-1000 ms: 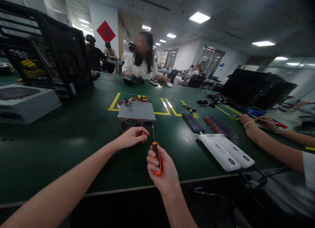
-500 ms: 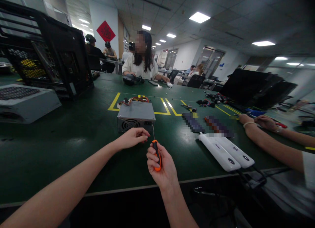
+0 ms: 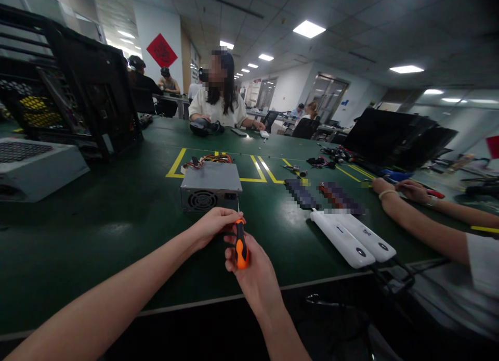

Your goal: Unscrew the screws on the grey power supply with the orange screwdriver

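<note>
The grey sheet-metal power supply box (image 3: 211,187), with its round fan grille facing the camera and a bundle of red, yellow and black wires (image 3: 206,159) at its far end, lies flat on the dark green table (image 3: 117,220) and serves as the landmark here. Just in front of it, towards the table's near edge, the right hand (image 3: 249,270) is wrapped around the orange-and-black handle of a thin-shafted screwdriver (image 3: 240,241), grip closed on the handle with the shaft pointing up and towards the box. The left hand (image 3: 214,223) meets it there: its fingertips are pinched narrowly at the top of the handle, around the base of the shaft. Whether they hold a screw or bit I cannot tell.

As for progress, the box looks shut, its lid in place, and the screwdriver tip is not seated on it. So I judge that the work on the box has not begun and the tool is only being readied; any loosening or tightening is left to do.

To the right of the box lie 2 long white plastic devices (image 3: 353,239), side by side. Further right, another person's forearms (image 3: 413,218) rest on the table. Left of the box sit a pale grey perforated case (image 3: 35,166) and an open black computer chassis (image 3: 78,90).
</note>
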Available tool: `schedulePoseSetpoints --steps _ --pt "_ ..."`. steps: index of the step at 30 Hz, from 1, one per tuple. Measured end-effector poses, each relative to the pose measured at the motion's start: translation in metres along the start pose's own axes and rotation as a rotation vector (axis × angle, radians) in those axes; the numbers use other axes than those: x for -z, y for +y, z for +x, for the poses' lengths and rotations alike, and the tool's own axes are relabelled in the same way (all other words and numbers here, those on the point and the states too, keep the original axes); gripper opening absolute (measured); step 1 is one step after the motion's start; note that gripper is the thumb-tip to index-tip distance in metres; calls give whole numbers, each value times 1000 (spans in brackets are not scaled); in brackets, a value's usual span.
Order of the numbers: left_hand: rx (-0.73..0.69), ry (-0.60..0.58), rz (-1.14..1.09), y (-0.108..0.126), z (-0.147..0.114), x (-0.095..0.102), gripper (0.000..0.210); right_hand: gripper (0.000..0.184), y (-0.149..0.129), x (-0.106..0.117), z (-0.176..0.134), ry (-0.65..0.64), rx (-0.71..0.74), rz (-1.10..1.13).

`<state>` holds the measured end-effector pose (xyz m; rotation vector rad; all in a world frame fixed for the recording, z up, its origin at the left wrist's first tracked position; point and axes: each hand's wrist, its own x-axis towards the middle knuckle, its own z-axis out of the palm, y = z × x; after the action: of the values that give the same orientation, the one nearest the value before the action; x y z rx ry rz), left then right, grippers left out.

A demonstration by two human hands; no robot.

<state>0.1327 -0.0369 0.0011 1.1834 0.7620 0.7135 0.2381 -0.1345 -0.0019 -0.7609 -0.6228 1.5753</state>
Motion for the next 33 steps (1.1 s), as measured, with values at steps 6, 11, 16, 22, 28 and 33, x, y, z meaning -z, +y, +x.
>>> schedulePoseSetpoints --steps 6,11,16,22,28,33 --pt "-15 54 -15 1 2 1 35 51 4 19 -21 -134 832 -1143" --pt "-165 152 356 3 2 6 40 45 0 27 -2 -184 1149 -1382" --pt "-680 471 1042 14 -11 18 28 39 -9 26 8 -110 1291 -1302" --pt "-945 705 1283 24 -17 38 25 36 -13 27 4 -134 1189 -1383" --pt "-862 743 1380 18 -8 53 26 43 -4 28 1 -80 1155 -1409" --pt "-834 761 1401 17 -8 52 25 29 -6 27 -3 134 1036 -1452"
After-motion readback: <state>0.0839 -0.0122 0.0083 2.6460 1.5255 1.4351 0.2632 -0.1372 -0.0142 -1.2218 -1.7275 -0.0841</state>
